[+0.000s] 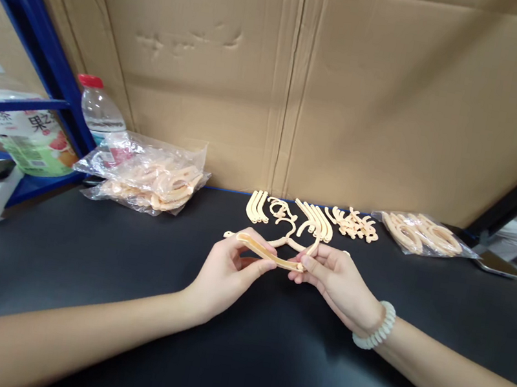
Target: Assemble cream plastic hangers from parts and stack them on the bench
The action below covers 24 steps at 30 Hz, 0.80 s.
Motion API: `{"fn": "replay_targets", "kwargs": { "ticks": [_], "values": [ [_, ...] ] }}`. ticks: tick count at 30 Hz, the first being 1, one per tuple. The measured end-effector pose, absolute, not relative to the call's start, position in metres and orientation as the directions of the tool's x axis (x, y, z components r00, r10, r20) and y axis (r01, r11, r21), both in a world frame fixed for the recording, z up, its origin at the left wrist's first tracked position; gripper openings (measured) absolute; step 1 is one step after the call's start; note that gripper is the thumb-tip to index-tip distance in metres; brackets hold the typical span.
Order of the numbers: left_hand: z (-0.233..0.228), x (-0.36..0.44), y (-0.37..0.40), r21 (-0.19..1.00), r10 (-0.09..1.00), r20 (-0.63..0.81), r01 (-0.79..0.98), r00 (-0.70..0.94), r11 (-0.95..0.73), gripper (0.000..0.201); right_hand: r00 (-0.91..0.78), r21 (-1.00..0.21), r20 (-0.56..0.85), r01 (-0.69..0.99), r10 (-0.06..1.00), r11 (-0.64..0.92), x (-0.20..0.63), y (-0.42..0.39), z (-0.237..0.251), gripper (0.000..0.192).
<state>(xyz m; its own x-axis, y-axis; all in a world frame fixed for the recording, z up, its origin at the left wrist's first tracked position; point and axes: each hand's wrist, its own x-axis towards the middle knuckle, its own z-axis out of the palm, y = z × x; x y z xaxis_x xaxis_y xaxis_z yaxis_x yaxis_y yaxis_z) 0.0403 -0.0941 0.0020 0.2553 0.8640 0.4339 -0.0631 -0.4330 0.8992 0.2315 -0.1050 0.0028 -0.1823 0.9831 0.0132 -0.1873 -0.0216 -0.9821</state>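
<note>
Now, both grips are closed: the left hand (220, 276) pinches one long arm of the cream curved piece (257, 247) between thumb and fingers, and the right hand (342, 285) has it by the jointed end, where another curved part (316, 242) stands up at an angle. It's up above the surface (232, 359), right between the two hands. Looks like thin moulded plastic, so I'd call it light, fairly stiff with a little give, smooth enough to slip; the joint is probably the fragile spot. Best hold, by my reckoning: along the channelled arm and close beside the joint. Just beyond lies a hanger-shaped piece (287, 240), then slim curved strips (259, 208), a heap of small parts (354, 225), one clear bag (162, 185) off left, another bag (422, 232) off right, and cardboard (198, 79) behind.
</note>
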Motion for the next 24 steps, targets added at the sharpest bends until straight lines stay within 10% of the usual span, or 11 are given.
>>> {"fn": "replay_targets", "kwargs": {
  "ticks": [24],
  "values": [
    [0.0014,0.0414,-0.0866,0.962,0.951,0.267,-0.097,0.154,-0.254,0.029,-0.160,-0.981,0.191,0.003,0.968,0.194,0.2289,-0.1061,-0.0005,0.023]
  ]
}}
